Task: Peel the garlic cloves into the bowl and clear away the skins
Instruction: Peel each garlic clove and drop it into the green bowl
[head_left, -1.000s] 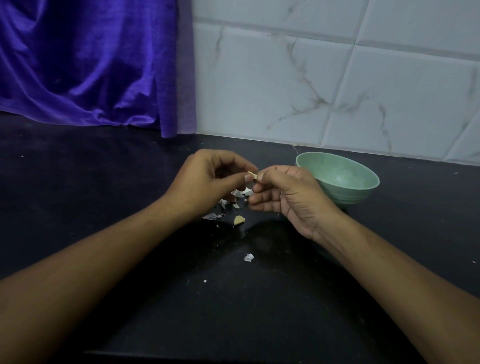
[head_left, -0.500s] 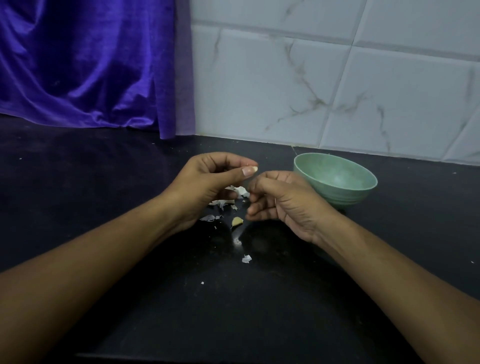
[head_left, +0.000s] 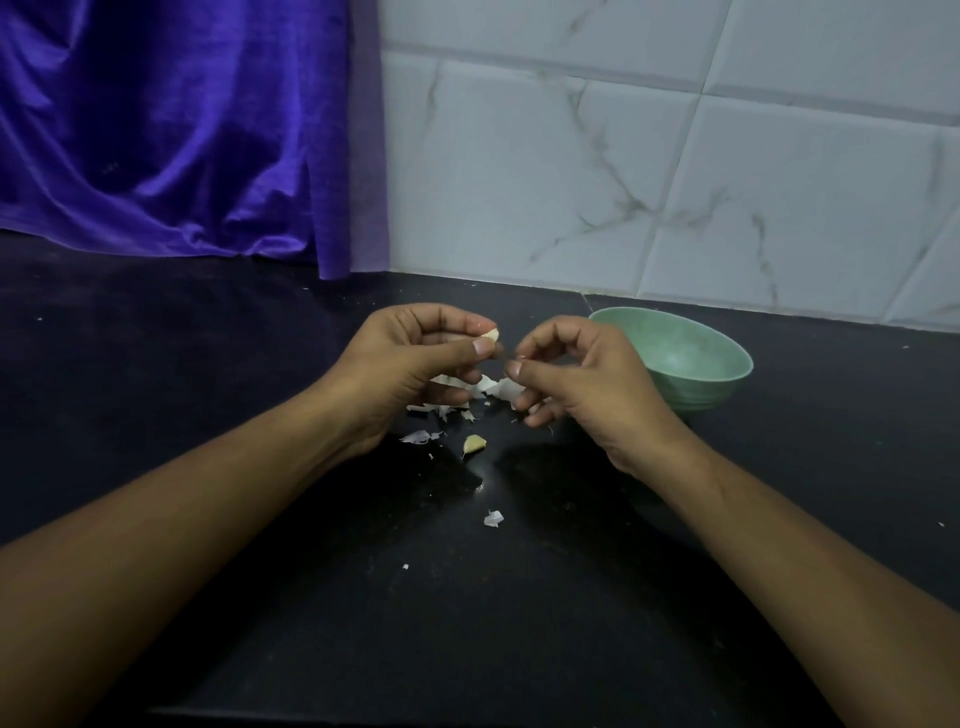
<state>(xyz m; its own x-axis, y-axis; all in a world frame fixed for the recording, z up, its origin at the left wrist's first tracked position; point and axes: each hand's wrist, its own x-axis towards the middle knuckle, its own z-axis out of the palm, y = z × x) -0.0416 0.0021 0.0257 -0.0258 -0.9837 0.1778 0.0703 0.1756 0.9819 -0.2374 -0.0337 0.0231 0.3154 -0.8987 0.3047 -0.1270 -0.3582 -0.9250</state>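
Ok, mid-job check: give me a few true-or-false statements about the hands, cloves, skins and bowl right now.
1. The left hand pinches a garlic clove at its fingertips. True.
2. The green bowl stands left of the left hand. False: it stands right of the right hand, near the tiled wall.
3. A second clove lies on the black counter, nearer the person than the hands. True.
4. The counter has been swept clean. False: garlic skins lie scattered under and in front of the hands.
5. The purple cloth covers the bowl. False: it hangs at the far left, apart from the bowl.
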